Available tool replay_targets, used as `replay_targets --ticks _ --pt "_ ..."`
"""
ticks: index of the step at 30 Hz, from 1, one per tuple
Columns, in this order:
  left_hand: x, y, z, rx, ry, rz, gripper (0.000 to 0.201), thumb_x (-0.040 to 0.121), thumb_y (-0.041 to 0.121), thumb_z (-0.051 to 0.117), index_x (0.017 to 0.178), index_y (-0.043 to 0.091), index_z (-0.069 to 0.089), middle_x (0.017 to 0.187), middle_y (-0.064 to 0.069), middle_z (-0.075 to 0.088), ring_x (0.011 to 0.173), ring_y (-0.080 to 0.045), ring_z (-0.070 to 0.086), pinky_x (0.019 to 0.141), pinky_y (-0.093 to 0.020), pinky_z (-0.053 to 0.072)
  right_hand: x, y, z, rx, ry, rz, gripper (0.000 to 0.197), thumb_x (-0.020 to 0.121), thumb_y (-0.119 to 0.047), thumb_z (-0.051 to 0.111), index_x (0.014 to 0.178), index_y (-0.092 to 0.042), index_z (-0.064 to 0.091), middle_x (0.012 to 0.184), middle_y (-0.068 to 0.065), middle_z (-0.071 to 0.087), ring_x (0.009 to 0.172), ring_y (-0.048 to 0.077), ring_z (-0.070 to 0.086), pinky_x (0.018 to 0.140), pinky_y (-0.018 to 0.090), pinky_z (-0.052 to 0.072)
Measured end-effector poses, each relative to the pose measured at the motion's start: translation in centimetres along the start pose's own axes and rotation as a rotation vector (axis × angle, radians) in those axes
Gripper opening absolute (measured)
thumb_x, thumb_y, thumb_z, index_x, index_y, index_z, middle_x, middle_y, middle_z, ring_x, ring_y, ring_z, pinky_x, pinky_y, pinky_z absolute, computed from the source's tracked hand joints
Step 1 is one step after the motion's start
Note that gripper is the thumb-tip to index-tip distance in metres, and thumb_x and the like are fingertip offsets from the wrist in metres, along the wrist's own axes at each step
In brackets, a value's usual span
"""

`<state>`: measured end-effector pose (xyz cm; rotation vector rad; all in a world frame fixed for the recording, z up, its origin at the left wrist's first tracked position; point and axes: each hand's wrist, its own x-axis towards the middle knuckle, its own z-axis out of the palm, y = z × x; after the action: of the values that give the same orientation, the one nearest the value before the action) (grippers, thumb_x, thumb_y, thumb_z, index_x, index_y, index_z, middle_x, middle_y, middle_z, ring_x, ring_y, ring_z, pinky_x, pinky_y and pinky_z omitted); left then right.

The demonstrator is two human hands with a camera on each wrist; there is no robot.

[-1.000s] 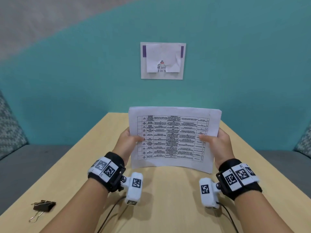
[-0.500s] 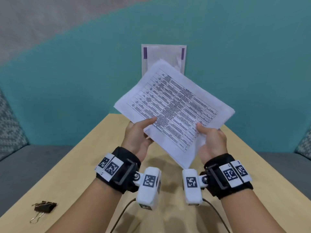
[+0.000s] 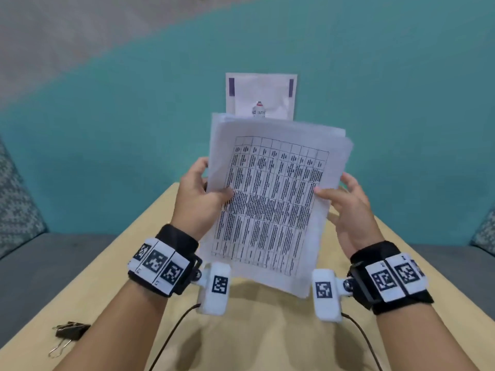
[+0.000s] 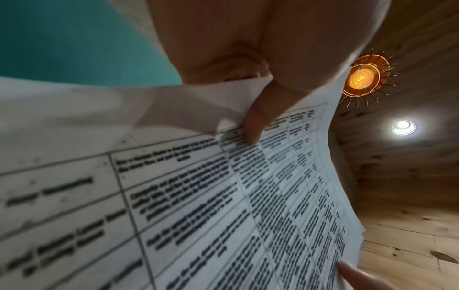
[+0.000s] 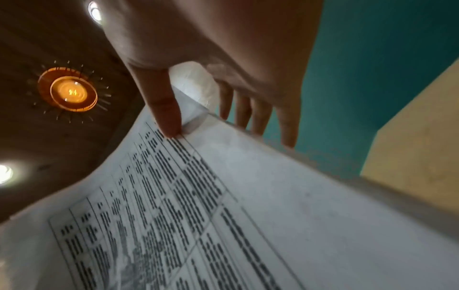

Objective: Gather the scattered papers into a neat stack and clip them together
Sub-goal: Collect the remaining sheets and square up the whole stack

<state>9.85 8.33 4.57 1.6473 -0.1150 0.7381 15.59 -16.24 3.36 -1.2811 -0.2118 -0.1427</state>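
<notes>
A stack of white papers [image 3: 273, 199] printed with a table stands upright, long side vertical, in the air above the wooden table [image 3: 267, 341]. My left hand [image 3: 214, 180] grips its left edge, thumb [image 4: 255, 125] on the printed front and fingers behind. My right hand [image 3: 334, 186] pinches the right edge, thumb [image 5: 166, 117] on the front and straight fingers [image 5: 248, 113] behind. The sheets' top edges [image 3: 281, 124] are slightly uneven. The papers [image 4: 223, 196] fill both wrist views [image 5: 248, 215]. A black binder clip [image 3: 71, 330] lies on the table at the near left, away from both hands.
A teal wall rises behind the table, with a white notice [image 3: 261, 95] pinned on it. Grey bench seats with patterned cushions [image 3: 16, 199] flank the table. Cables [image 3: 171, 336] trail from the wrist cameras across the near table.
The stack went from lying wide with its lower edge at the table, through a diagonal tilt, to standing tall. Both hands rose and shifted along its edges.
</notes>
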Motion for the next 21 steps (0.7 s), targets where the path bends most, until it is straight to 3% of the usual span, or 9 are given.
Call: replay_targets --ticks 2,4,6,10,15,18,21 --pt "-0.2 -0.3 0.2 -0.021 -0.028 -0.035 0.049 0.082 -0.016 0.069 0.104 0.028 0.064 0.1 -0.008 0.075 0.088 -0.026 0.073 0.073 -0.037 0.063 -0.1 -0.4 -0.2 0.013 -0.063 0.028 0.039 0.088 -0.001 0.063 0.125 -0.014 0.064 0.114 0.006 0.075 0.101 0.025 0.065 0.093 0.046 0.05" --pt "-0.5 -0.4 0.5 -0.043 -0.038 -0.065 0.048 0.084 -0.017 0.067 0.103 0.027 0.064 0.096 0.001 0.074 0.083 -0.013 0.072 0.067 -0.024 0.059 -0.4 -0.6 0.0 -0.014 -0.078 0.025 0.029 0.09 0.0 0.059 0.116 -0.009 0.069 0.117 0.015 0.074 0.094 0.028 0.066 0.089 0.047 0.053" --pt "-0.6 -0.4 1.1 -0.046 -0.022 -0.092 0.045 0.085 -0.016 0.067 0.11 0.021 0.065 0.103 0.001 0.075 0.09 -0.014 0.073 0.071 -0.026 0.06 -0.6 -0.7 0.7 -0.104 -0.023 -0.066 0.021 0.093 -0.001 0.06 0.106 -0.013 0.071 0.111 0.014 0.076 0.091 0.027 0.07 0.086 0.045 0.055" --pt "-0.5 -0.6 1.8 -0.085 0.012 -0.13 0.049 0.085 -0.018 0.06 0.121 0.014 0.063 0.109 0.004 0.076 0.094 -0.011 0.074 0.078 -0.028 0.06 -1.0 -0.6 2.0 -0.222 0.035 -0.227 0.027 0.093 -0.003 0.061 0.094 -0.028 0.071 0.097 -0.006 0.076 0.093 0.02 0.071 0.084 0.035 0.057" --pt "-0.5 -1.9 1.5 -0.128 0.01 -0.231 0.039 0.084 -0.01 0.062 0.113 0.016 0.061 0.107 0.003 0.075 0.095 -0.015 0.07 0.08 -0.03 0.052 -0.8 0.4 1.5 -0.195 0.061 -0.116 0.035 0.082 0.007 0.056 0.098 -0.022 0.065 0.101 -0.001 0.073 0.094 0.023 0.065 0.091 0.045 0.054" --pt "-0.7 -2.8 1.4 -0.14 -0.009 -0.278 0.041 0.087 -0.007 0.058 0.121 0.015 0.065 0.113 0.004 0.076 0.101 -0.014 0.071 0.084 -0.031 0.052 -0.7 0.9 1.3 -0.182 0.029 -0.041 0.039 0.08 0.012 0.054 0.102 -0.019 0.065 0.108 0.002 0.073 0.098 0.024 0.065 0.09 0.042 0.052" --pt "-0.8 -3.5 1.5 -0.131 -0.032 -0.303 0.046 0.087 -0.004 0.057 0.127 0.018 0.064 0.121 0.002 0.075 0.112 -0.023 0.069 0.095 -0.04 0.053 -0.6 1.4 1.3 -0.212 -0.006 -0.001 0.041 0.078 0.012 0.054 0.106 -0.015 0.066 0.112 0.005 0.073 0.097 0.023 0.064 0.086 0.039 0.052"
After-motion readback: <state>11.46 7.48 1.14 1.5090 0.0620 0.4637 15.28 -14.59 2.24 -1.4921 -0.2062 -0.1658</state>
